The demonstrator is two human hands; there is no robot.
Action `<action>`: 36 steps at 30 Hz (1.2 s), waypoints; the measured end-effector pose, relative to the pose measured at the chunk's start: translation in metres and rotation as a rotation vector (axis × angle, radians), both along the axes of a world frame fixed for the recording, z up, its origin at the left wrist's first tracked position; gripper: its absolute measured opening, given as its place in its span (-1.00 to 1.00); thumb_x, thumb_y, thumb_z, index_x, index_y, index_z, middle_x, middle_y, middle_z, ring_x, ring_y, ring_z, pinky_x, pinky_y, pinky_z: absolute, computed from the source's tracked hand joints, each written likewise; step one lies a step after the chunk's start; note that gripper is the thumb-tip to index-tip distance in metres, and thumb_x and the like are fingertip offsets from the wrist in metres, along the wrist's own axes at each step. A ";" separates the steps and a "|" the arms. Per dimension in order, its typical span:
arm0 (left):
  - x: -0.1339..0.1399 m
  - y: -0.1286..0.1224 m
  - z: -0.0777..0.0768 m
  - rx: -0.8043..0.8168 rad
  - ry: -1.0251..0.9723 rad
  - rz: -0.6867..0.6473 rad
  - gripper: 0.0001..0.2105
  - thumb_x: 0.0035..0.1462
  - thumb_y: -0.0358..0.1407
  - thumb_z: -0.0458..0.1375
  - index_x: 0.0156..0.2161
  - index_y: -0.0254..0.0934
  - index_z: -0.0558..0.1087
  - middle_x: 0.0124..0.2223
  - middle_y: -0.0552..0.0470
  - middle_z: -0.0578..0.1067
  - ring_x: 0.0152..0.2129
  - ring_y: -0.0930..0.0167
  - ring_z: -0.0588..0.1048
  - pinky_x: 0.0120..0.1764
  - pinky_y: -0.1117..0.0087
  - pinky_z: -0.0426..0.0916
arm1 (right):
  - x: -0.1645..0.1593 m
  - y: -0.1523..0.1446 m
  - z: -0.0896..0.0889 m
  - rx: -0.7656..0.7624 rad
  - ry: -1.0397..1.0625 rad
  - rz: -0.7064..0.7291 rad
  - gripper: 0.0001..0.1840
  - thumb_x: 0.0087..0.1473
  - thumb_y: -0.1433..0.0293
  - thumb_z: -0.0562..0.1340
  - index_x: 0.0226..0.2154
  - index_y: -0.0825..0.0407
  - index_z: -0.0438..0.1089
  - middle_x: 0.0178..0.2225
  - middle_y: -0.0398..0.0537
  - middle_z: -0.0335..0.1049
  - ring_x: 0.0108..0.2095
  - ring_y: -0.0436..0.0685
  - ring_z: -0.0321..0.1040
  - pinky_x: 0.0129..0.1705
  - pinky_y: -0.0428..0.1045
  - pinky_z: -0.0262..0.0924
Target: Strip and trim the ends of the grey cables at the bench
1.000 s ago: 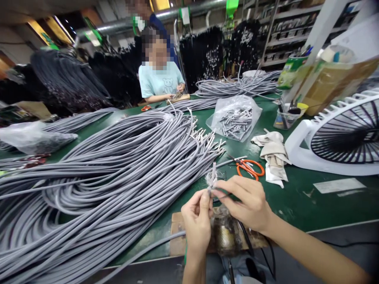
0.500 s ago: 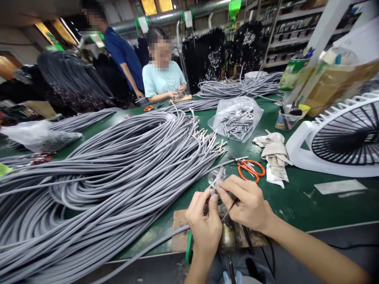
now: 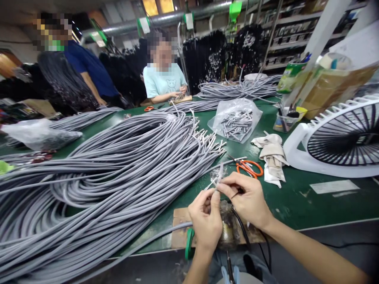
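My left hand (image 3: 207, 219) is closed around the end of a grey cable (image 3: 179, 226), which runs in from the lower left. The fingertips of my right hand (image 3: 247, 197) pinch the thin pale wires (image 3: 220, 177) that stick out of that end, just above my left thumb. Both hands touch at the cable end, and the fingers partly hide it. Below them lies a wooden board (image 3: 179, 240) with a metal block on it and a green-handled item (image 3: 189, 243) at its edge. Orange-handled scissors (image 3: 251, 169) lie beyond my right hand.
A large bundle of grey cables (image 3: 142, 165) covers the table's left side. A plastic bag of short grey pieces (image 3: 235, 118) lies ahead. Crumpled cloth gloves (image 3: 272, 154) and a white fan (image 3: 296, 152) stand right. A co-worker (image 3: 164, 81) sits opposite; another person (image 3: 91, 71) is behind.
My right fingers have shifted slightly at the wires, and the dark thin object seen by my right hand no longer shows there. The standing person behind has moved left.
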State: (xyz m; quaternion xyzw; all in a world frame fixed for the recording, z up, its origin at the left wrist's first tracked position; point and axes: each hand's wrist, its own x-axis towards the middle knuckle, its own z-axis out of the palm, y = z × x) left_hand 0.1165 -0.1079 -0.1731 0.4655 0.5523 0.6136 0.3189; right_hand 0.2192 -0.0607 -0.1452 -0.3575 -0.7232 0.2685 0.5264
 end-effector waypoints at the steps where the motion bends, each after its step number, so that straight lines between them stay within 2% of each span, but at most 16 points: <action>1: 0.000 0.001 0.001 -0.006 0.007 -0.012 -0.78 0.13 -0.23 0.05 -0.40 -0.35 0.42 -0.48 0.05 0.35 -0.54 0.49 0.31 -0.48 0.54 0.20 | 0.001 0.000 0.000 0.042 -0.015 -0.011 -0.85 0.00 0.46 0.19 -0.56 0.10 0.35 -0.62 -0.17 0.20 -0.61 -0.07 0.08 -0.58 -0.13 0.03; 4: -0.002 0.004 0.003 -0.042 -0.026 -0.077 -0.72 0.15 -0.20 0.00 -0.48 -0.35 0.35 -0.56 0.11 0.23 -0.60 0.53 0.20 -0.54 0.55 0.12 | 0.001 0.006 -0.003 0.065 0.022 0.075 -0.86 0.02 0.48 0.15 -0.54 0.09 0.31 -0.58 -0.15 0.20 -0.58 -0.06 0.12 -0.54 -0.12 0.06; 8: -0.008 0.013 0.005 -0.104 -0.188 -0.135 -0.67 0.11 -0.13 0.04 -0.55 -0.34 0.24 -0.60 0.18 0.07 -0.68 0.59 0.01 -0.64 0.56 -0.06 | -0.001 0.010 0.003 -0.082 0.157 0.349 -0.85 0.04 0.41 0.16 -0.54 0.08 0.27 -0.56 -0.16 0.20 -0.53 -0.04 0.18 -0.51 -0.12 0.14; 11: -0.011 0.020 0.009 -0.088 -0.339 -0.039 -0.65 0.05 -0.07 0.08 -0.55 -0.33 0.25 -0.64 0.22 0.00 -0.72 0.61 -0.04 -0.67 0.58 -0.10 | -0.004 -0.001 0.018 -0.086 0.145 0.646 -0.76 0.07 0.40 0.13 -0.59 0.07 0.26 -0.61 -0.17 0.22 -0.56 -0.05 0.19 -0.51 -0.13 0.14; 12: -0.012 0.021 0.010 -0.070 -0.379 0.005 -0.66 0.03 -0.06 0.10 -0.53 -0.33 0.28 -0.65 0.24 0.00 -0.73 0.61 -0.04 -0.68 0.58 -0.10 | -0.004 -0.004 0.023 -0.073 0.123 0.715 -0.74 0.08 0.40 0.13 -0.61 0.07 0.26 -0.63 -0.17 0.23 -0.57 -0.05 0.19 -0.51 -0.13 0.14; 13: -0.013 0.021 0.011 -0.054 -0.407 0.033 -0.67 0.02 -0.06 0.11 -0.49 -0.34 0.32 -0.66 0.24 0.02 -0.74 0.62 -0.04 -0.68 0.59 -0.10 | -0.003 -0.005 0.027 -0.065 0.092 0.723 -0.74 0.08 0.39 0.13 -0.61 0.07 0.27 -0.63 -0.16 0.24 -0.57 -0.05 0.19 -0.52 -0.13 0.13; 15: -0.013 0.020 0.012 -0.036 -0.408 0.046 -0.70 0.02 -0.09 0.13 -0.39 -0.36 0.40 -0.64 0.22 0.11 -0.74 0.63 0.02 -0.67 0.59 -0.05 | 0.001 0.001 0.031 -0.056 0.012 0.540 -0.80 0.05 0.36 0.17 -0.56 0.07 0.31 -0.62 -0.17 0.23 -0.59 -0.06 0.16 -0.57 -0.14 0.09; 16: -0.013 0.018 0.011 -0.032 -0.381 0.045 -0.71 0.02 -0.12 0.14 -0.34 -0.37 0.43 -0.61 0.19 0.18 -0.73 0.62 0.07 -0.65 0.59 0.00 | 0.005 0.007 0.032 -0.049 -0.043 0.390 -0.86 0.02 0.34 0.20 -0.49 0.06 0.33 -0.61 -0.18 0.21 -0.60 -0.06 0.14 -0.59 -0.14 0.06; 18: -0.013 0.016 0.010 -0.007 -0.286 0.067 -0.75 0.01 -0.20 0.17 -0.31 -0.38 0.48 -0.55 0.11 0.30 -0.66 0.58 0.20 -0.59 0.57 0.12 | 0.014 0.022 0.032 -0.011 -0.165 0.113 -0.84 0.00 0.30 0.22 -0.36 0.05 0.33 -0.59 -0.22 0.20 -0.61 -0.06 0.11 -0.58 -0.13 0.02; 20: -0.012 0.014 0.008 0.056 -0.157 0.147 -0.81 -0.02 -0.27 0.20 -0.33 -0.37 0.51 -0.47 0.04 0.39 -0.55 0.51 0.32 -0.49 0.52 0.22 | 0.023 0.033 0.029 0.127 -0.240 -0.086 -0.87 0.05 0.32 0.17 -0.33 0.03 0.27 -0.57 -0.21 0.22 -0.59 -0.05 0.12 -0.52 -0.10 0.03; 22: -0.012 0.013 0.007 0.123 -0.012 0.257 -0.86 -0.04 -0.32 0.22 -0.34 -0.34 0.53 -0.43 0.01 0.44 -0.50 0.47 0.36 -0.45 0.50 0.24 | 0.026 0.036 0.026 0.346 -0.273 -0.202 -0.94 0.10 0.40 0.11 -0.40 0.03 0.23 -0.54 -0.17 0.26 -0.55 -0.03 0.15 -0.44 -0.07 0.03; 24: -0.011 0.012 0.007 0.164 0.133 0.345 -0.87 -0.04 -0.34 0.22 -0.33 -0.31 0.54 -0.46 0.03 0.44 -0.54 0.48 0.34 -0.48 0.49 0.22 | 0.024 0.033 0.020 0.543 -0.313 -0.208 -0.93 0.08 0.48 0.11 -0.43 0.04 0.21 -0.53 -0.15 0.29 -0.51 0.00 0.17 -0.37 -0.03 0.01; 26: -0.010 0.011 0.006 0.189 0.243 0.389 -0.88 -0.04 -0.35 0.21 -0.33 -0.29 0.54 -0.50 0.06 0.42 -0.59 0.50 0.31 -0.52 0.49 0.19 | 0.019 0.027 0.014 0.638 -0.377 -0.142 -0.93 0.06 0.51 0.13 -0.42 0.04 0.22 -0.54 -0.15 0.32 -0.50 0.01 0.18 -0.33 0.00 -0.02; 31: -0.007 0.010 0.006 0.202 0.321 0.396 -0.88 -0.04 -0.37 0.22 -0.32 -0.28 0.53 -0.50 0.06 0.41 -0.58 0.49 0.34 -0.49 0.48 0.23 | 0.011 0.022 0.006 0.648 -0.473 -0.107 -0.92 0.09 0.49 0.12 -0.43 0.06 0.25 -0.56 -0.16 0.34 -0.50 0.01 0.16 -0.31 0.01 -0.05; 36: -0.007 0.010 0.003 0.189 0.308 0.372 -0.88 -0.03 -0.38 0.22 -0.31 -0.28 0.53 -0.51 0.08 0.38 -0.62 0.52 0.30 -0.57 0.50 0.17 | 0.015 0.026 0.003 0.605 -0.469 -0.087 -0.93 0.09 0.49 0.12 -0.43 0.05 0.25 -0.53 -0.15 0.36 -0.48 0.01 0.16 -0.31 0.01 -0.06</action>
